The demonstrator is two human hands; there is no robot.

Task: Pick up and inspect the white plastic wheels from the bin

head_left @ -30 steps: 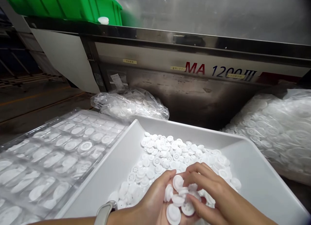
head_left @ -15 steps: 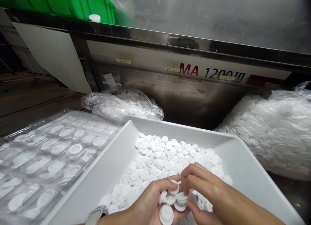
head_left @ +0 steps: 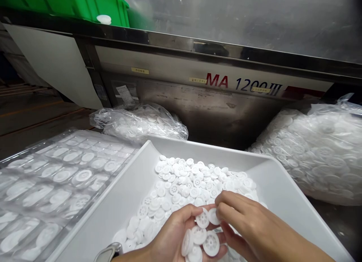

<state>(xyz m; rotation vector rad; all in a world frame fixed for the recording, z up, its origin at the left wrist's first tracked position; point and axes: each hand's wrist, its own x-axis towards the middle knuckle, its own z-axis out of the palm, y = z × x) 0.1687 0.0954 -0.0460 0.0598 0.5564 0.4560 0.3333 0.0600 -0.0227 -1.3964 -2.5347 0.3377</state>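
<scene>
Dozens of moulded pockets line a clear plastic blister tray (head_left: 53,179) at far left, many of them holding one white disc each. Behind it a tied clear bag of white discs (head_left: 138,122) lies against the steel flank of a machine lettered "MA 1200 III" (head_left: 243,84), with a green crate (head_left: 70,3) on the ledge above. At centre, a white bin (head_left: 124,201) holds a loose heap of small white plastic discs (head_left: 192,179), some smooth, some spoked like wheels. Over the near end of the heap, the person's left hand (head_left: 172,239), a watch band at the wrist, is cupped palm-up around a handful of discs (head_left: 202,237). Just beside it, the right hand (head_left: 249,228) has thumb and fingertips pinched on a single disc (head_left: 212,216) at the top of that handful, touching the left fingertips. At far right, a larger clear bag (head_left: 313,152) bulges with more white discs.
</scene>
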